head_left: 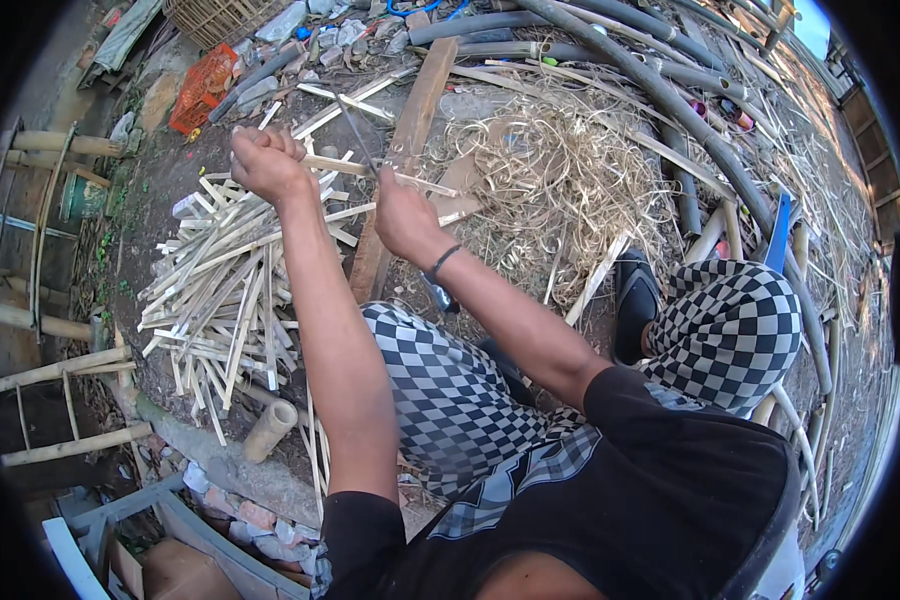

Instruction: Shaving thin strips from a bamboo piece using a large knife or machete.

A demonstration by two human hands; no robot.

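A black shirt (670,490) sits nearest; beyond, a pale strip (336,165) crosses the plank (425,108), the left hand (270,165) closed round one end, likely steadying it, the right hand (408,215) gripping a knife (355,128) (blade pointing away); a strip pile (232,258) lies leftward, shavings (540,165) rightward.

1. Earthen ground (160,180), beneath left hand (270,165) and right hand (410,215).
2. Pale strips (220,280), piled below left hand.
3. Curled shavings (560,170), right of right hand.
4. Wooden plank (425,100), passing under right hand.
5. Orange crate (202,88), beyond left hand.
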